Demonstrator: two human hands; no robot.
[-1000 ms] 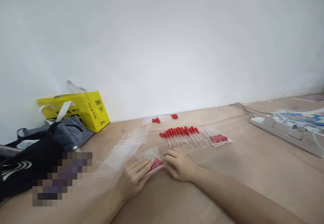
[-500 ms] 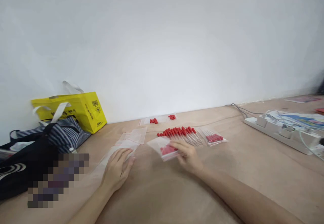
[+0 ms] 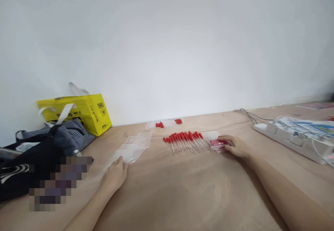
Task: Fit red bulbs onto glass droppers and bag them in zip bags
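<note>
My right hand [image 3: 236, 146] has its fingers and thumb on a clear zip-lock bag of red-bulbed droppers [image 3: 216, 145] at the right end of the row. Another such bag lay at this spot, so the two seem stacked; my fingers hide part of them. Beside it, several loose glass-like droppers with red bulbs [image 3: 186, 142] lie side by side on the table. My left hand [image 3: 114, 175] rests with fingers extended on a fanned row of flat, empty zip-lock bags [image 3: 134, 145]. Its fingertips touch the nearer bags.
At the wall lie more bagged droppers [image 3: 169, 123] with red bulbs. A yellow bag [image 3: 97, 116], a striped bag [image 3: 74, 137] and a black bag [image 3: 41, 165] stand at left. On the right, a white power strip [image 3: 289, 140] carries plugs and cables.
My right hand has carried a filled bag rightward, from in front of the loose droppers onto the bag at their right. My left hand has drawn back slightly toward me along the empty bags.
</note>
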